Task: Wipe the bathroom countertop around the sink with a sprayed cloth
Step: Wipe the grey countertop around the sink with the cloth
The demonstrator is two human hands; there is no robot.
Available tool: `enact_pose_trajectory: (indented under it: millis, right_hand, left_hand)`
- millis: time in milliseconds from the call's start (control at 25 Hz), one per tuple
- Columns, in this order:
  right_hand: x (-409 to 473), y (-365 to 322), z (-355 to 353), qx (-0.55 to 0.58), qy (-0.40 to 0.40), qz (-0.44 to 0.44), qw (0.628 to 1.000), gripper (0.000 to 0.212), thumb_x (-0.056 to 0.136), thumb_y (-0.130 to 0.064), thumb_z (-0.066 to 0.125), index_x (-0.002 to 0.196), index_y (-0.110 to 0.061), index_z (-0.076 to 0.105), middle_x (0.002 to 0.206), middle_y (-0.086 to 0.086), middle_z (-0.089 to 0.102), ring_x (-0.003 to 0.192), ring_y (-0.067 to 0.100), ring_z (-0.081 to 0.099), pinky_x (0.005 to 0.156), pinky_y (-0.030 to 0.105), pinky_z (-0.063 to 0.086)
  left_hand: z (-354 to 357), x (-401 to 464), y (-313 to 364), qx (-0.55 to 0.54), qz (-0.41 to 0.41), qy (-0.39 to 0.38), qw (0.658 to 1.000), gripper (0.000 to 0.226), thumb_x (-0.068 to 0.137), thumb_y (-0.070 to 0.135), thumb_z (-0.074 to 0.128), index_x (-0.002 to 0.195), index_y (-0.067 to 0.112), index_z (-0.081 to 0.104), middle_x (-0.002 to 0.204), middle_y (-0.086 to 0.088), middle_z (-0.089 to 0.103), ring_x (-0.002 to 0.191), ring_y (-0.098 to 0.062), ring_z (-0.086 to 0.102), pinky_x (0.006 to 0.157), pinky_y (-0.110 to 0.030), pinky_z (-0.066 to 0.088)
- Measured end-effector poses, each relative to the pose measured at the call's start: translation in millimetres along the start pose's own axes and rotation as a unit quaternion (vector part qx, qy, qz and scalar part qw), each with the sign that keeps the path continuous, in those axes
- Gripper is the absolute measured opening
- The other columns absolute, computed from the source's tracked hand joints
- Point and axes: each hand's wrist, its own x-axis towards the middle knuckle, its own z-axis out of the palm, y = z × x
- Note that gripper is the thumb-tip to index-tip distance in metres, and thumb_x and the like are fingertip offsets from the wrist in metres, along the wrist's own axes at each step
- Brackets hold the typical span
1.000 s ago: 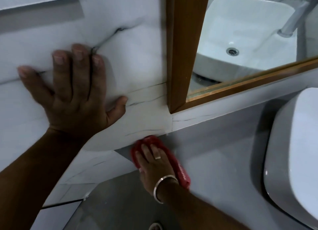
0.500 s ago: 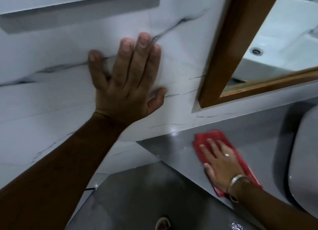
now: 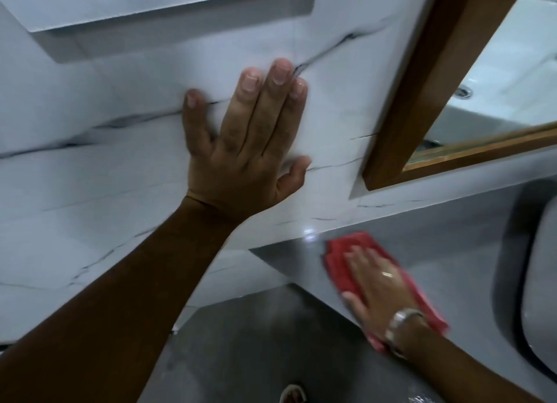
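Observation:
A red cloth [image 3: 340, 261] lies flat on the grey countertop [image 3: 446, 252], close to the back wall and left of the white sink basin [image 3: 542, 282] at the right edge. My right hand [image 3: 376, 285] presses down on the cloth with fingers spread, a ring on one finger and a metal bangle on the wrist. My left hand [image 3: 247, 149] is laid flat and open against the white marble wall tile [image 3: 120, 167], fingers pointing up, holding nothing.
A wood-framed mirror [image 3: 422, 101] hangs on the wall at upper right and reflects the basin and its drain. A recessed niche [image 3: 180, 31] sits in the wall at upper left. The dark floor [image 3: 241, 357] and a foot [image 3: 292, 393] show below the counter's left end.
The view has swung left, so both hands sit further right in frame. My right hand has slid the cloth right along the counter, away from its left corner. My left hand stays on the wall.

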Motion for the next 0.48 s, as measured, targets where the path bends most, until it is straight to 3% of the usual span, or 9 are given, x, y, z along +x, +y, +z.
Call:
enact_pose_trajectory:
  millis: [80, 160, 200, 240, 320, 360, 400, 440, 480]
  right_hand:
    - [-40.0, 69.0, -8.2, 0.04, 0.021, 0.262, 0.964, 0.08, 0.09, -0.058, 0.03, 0.151, -0.007, 0.031, 0.159, 0.017, 0.028, 0.141, 0.045, 0.032, 0.115, 0.055, 0.026]
    - [-17.5, 109.4, -22.9, 0.102, 0.014, 0.468, 0.877, 0.077, 0.095, -0.055, 0.027, 0.154, -0.006, 0.02, 0.163, 0.021, 0.019, 0.147, 0.044, 0.017, 0.118, 0.056, 0.017]
    - [11.6, 109.7, -36.6, 0.12, 0.009, 0.529, 0.84, 0.073, 0.099, -0.051, 0.026, 0.156, -0.007, 0.014, 0.164, 0.02, 0.012, 0.149, 0.043, 0.011, 0.12, 0.053, 0.013]
    - [43.4, 99.4, -45.1, 0.125, 0.013, 0.541, 0.831, 0.07, 0.101, -0.049, 0.024, 0.156, -0.008, 0.009, 0.165, 0.02, 0.008, 0.15, 0.041, 0.008, 0.121, 0.05, 0.012]
    - [88.5, 67.6, -37.4, 0.078, -0.019, 0.483, 0.872, 0.071, 0.101, -0.049, 0.015, 0.155, -0.003, 0.006, 0.165, 0.022, 0.006, 0.151, 0.041, 0.009, 0.122, 0.05, 0.013]
    - [89.2, 46.7, -25.2, 0.022, -0.052, 0.386, 0.921, 0.073, 0.099, -0.049, 0.013, 0.154, 0.0, 0.007, 0.164, 0.024, 0.006, 0.15, 0.044, 0.009, 0.121, 0.054, 0.014]
    - [64.9, 21.3, -9.7, -0.037, -0.068, 0.23, 0.97, 0.075, 0.097, -0.049, 0.015, 0.153, 0.0, 0.005, 0.163, 0.025, 0.003, 0.149, 0.047, 0.007, 0.12, 0.058, 0.012]
    - [21.9, 3.6, -2.9, -0.079, -0.122, 0.061, 0.988, 0.076, 0.094, -0.049, 0.022, 0.154, -0.004, 0.005, 0.163, 0.023, 0.001, 0.148, 0.049, 0.008, 0.119, 0.06, 0.01]
    - [-24.8, 3.0, 4.4, -0.082, -0.115, -0.025, 0.99, 0.076, 0.092, -0.049, 0.031, 0.155, -0.012, 0.011, 0.165, 0.016, 0.005, 0.148, 0.045, 0.015, 0.118, 0.057, 0.012]
  left_hand:
    - [1.4, -1.4, 0.3, 0.0, -0.008, 0.003, 1.0, 0.097, 0.085, 0.066, 0.049, 0.158, 0.008, 0.023, 0.15, -0.012, 0.037, 0.153, -0.027, 0.013, 0.121, -0.053, -0.006]
    - [2.2, -0.8, 0.9, 0.0, -0.015, 0.01, 1.0, 0.097, 0.085, 0.068, 0.049, 0.157, 0.009, 0.022, 0.15, -0.014, 0.036, 0.148, -0.03, 0.019, 0.121, -0.054, -0.005]
    - [2.6, -0.8, 1.1, -0.001, -0.014, 0.013, 1.0, 0.097, 0.085, 0.068, 0.049, 0.157, 0.009, 0.023, 0.15, -0.015, 0.036, 0.144, -0.031, 0.022, 0.121, -0.056, -0.001]
    - [3.5, -1.2, 1.1, 0.003, -0.011, 0.015, 1.0, 0.097, 0.085, 0.068, 0.049, 0.157, 0.008, 0.023, 0.149, -0.016, 0.036, 0.141, -0.031, 0.024, 0.119, -0.06, 0.008]
    - [4.7, -1.0, 1.2, 0.004, -0.006, 0.01, 1.0, 0.098, 0.085, 0.068, 0.05, 0.157, 0.007, 0.022, 0.148, -0.017, 0.037, 0.14, -0.032, 0.023, 0.106, -0.065, 0.027]
    - [3.7, 0.8, 1.9, 0.005, -0.005, 0.0, 1.0, 0.098, 0.085, 0.068, 0.05, 0.157, 0.007, 0.021, 0.149, -0.018, 0.036, 0.14, -0.033, 0.023, 0.101, -0.068, 0.034]
    - [2.6, -0.6, 3.0, -0.001, -0.003, 0.001, 1.0, 0.098, 0.085, 0.067, 0.049, 0.157, 0.006, 0.021, 0.149, -0.018, 0.036, 0.139, -0.034, 0.025, 0.096, -0.072, 0.039]
    - [0.8, -0.1, 3.4, 0.005, 0.002, 0.005, 1.0, 0.098, 0.086, 0.067, 0.049, 0.157, 0.005, 0.021, 0.148, -0.019, 0.037, 0.138, -0.037, 0.029, 0.089, -0.076, 0.041]
    - [-1.8, -0.4, 3.4, 0.001, 0.001, 0.002, 1.0, 0.098, 0.086, 0.066, 0.05, 0.156, 0.004, 0.023, 0.148, -0.02, 0.038, 0.135, -0.039, 0.034, 0.084, -0.078, 0.042]
